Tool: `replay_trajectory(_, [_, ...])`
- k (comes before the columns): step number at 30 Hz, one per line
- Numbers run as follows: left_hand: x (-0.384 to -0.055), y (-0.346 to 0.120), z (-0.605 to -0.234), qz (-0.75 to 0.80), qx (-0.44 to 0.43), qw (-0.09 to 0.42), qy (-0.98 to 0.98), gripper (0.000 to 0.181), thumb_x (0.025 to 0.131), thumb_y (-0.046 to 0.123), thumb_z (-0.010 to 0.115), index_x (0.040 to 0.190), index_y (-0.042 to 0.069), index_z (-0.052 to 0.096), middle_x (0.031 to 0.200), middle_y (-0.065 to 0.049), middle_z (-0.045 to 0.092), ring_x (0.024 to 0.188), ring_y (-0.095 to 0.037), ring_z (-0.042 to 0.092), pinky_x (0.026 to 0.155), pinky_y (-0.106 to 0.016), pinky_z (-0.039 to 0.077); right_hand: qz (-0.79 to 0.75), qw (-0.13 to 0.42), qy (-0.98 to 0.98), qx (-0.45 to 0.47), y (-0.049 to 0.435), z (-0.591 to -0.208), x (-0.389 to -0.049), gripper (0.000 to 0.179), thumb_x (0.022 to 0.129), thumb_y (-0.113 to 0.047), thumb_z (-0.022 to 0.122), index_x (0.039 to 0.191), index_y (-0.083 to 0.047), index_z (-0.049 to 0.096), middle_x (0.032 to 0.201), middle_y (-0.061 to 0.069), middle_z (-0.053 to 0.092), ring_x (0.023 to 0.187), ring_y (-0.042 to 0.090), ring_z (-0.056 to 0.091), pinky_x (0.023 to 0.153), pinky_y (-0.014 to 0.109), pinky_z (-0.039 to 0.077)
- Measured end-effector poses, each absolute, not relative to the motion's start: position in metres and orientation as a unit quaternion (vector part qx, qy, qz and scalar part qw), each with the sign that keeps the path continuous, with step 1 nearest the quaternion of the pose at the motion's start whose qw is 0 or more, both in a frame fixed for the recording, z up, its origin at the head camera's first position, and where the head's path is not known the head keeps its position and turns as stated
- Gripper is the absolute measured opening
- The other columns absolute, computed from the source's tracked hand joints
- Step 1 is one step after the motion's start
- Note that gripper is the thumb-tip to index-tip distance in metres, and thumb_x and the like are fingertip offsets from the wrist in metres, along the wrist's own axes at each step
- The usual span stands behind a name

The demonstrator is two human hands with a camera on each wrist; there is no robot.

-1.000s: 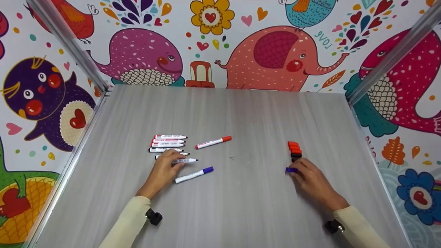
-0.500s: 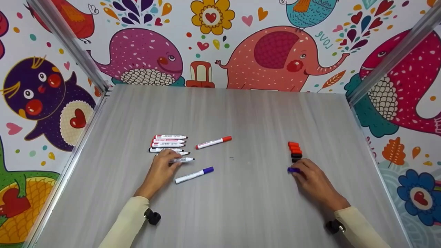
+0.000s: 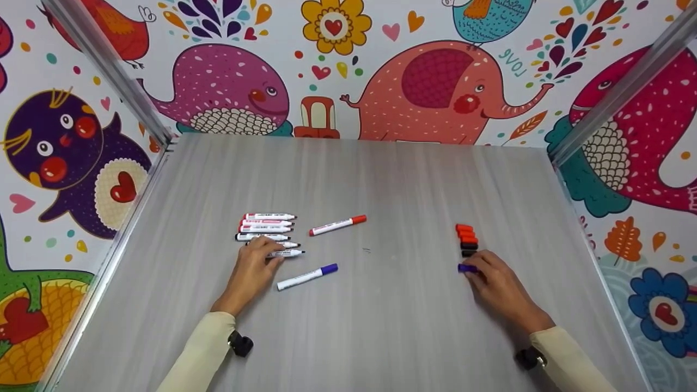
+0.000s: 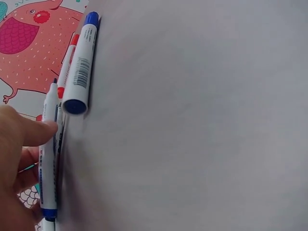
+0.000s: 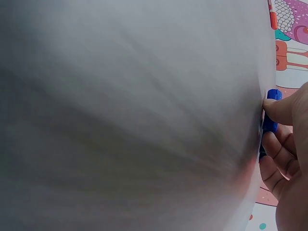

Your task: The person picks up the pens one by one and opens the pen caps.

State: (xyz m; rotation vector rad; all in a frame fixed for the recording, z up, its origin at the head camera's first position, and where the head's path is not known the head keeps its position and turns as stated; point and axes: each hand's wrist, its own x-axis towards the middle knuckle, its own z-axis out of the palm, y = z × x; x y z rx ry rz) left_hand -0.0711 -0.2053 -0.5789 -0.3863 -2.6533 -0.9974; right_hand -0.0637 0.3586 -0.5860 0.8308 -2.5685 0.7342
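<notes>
My left hand (image 3: 256, 269) pinches an uncapped blue marker (image 4: 48, 159) between thumb and fingers, its tip pointing right. It lies at the near end of a row of uncapped markers (image 3: 267, 230), red-ended ones at the back and black-ended ones nearer. On the right, my right hand (image 3: 498, 283) pinches a blue cap (image 5: 273, 110) at the near end of a column of caps (image 3: 465, 234), orange-red at the back and black nearer. A capped blue marker (image 3: 306, 277) lies in front of the row, and a capped red marker (image 3: 337, 225) sits to its right.
The grey wood-grain table (image 3: 381, 326) bears a small dark scribble (image 3: 366, 250) near its middle. Metal rails run along the table's sides. A wall with cartoon animals (image 3: 430, 98) stands behind it.
My left hand has drawn the blue marker slightly left, into line with the row's near end. My right hand has shifted the blue cap slightly right, under the black caps.
</notes>
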Motion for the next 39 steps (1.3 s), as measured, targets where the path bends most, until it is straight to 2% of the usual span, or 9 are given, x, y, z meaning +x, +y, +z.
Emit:
replay_trajectory(7, [-0.0705, -0.2072, -0.5808, -0.330, -0.129, 0.144, -0.924, 0.022, 0.087, -0.006, 0.087, 0.107, 0.001, 0.082, 0.105, -0.011, 0.073, 0.106, -0.034, 0.068, 0.095, -0.061, 0.046, 0.256, 0.164, -0.911, 0.280, 0.3603, -0.5866, -0.0643, 0.039, 0.078, 0.017, 0.091, 0.107, -0.006, 0.079, 0.108, 0.006, 0.069, 0.102, 0.017, 0.067, 0.096, 0.010, 0.045])
replay_trajectory(14, [-0.0721, -0.2091, -0.5846, -0.298, -0.151, 0.193, -0.922, 0.024, 0.081, -0.009, 0.090, 0.103, 0.000, 0.082, 0.100, -0.012, 0.073, 0.100, -0.036, 0.065, 0.087, -0.061, 0.049, 0.248, 0.172, -0.911, 0.280, 0.3611, -0.5861, -0.0659, 0.041, 0.076, 0.018, 0.092, 0.108, -0.005, 0.079, 0.107, 0.007, 0.069, 0.101, 0.018, 0.068, 0.092, 0.016, 0.050])
replay_trajectory(27, [-0.0733, -0.2119, -0.5846, -0.301, -0.125, 0.184, -0.927, 0.022, 0.086, -0.006, 0.088, 0.106, 0.002, 0.081, 0.108, -0.014, 0.072, 0.111, -0.037, 0.060, 0.091, -0.064, 0.044, 0.240, 0.196, -0.907, 0.284, 0.3607, -0.5834, -0.0706, 0.040, 0.074, 0.019, 0.093, 0.106, -0.002, 0.080, 0.104, 0.010, 0.069, 0.100, 0.025, 0.066, 0.091, 0.029, 0.049])
replay_trajectory(39, [-0.0716, -0.2089, -0.5811, -0.304, -0.126, 0.203, -0.922, 0.018, 0.087, -0.007, 0.087, 0.101, 0.002, 0.081, 0.107, -0.014, 0.071, 0.110, -0.036, 0.059, 0.089, -0.061, 0.044, 0.242, 0.187, -0.911, 0.276, 0.3597, -0.5821, -0.0711, 0.039, 0.075, 0.018, 0.093, 0.106, -0.003, 0.080, 0.105, 0.010, 0.069, 0.101, 0.026, 0.065, 0.094, 0.028, 0.047])
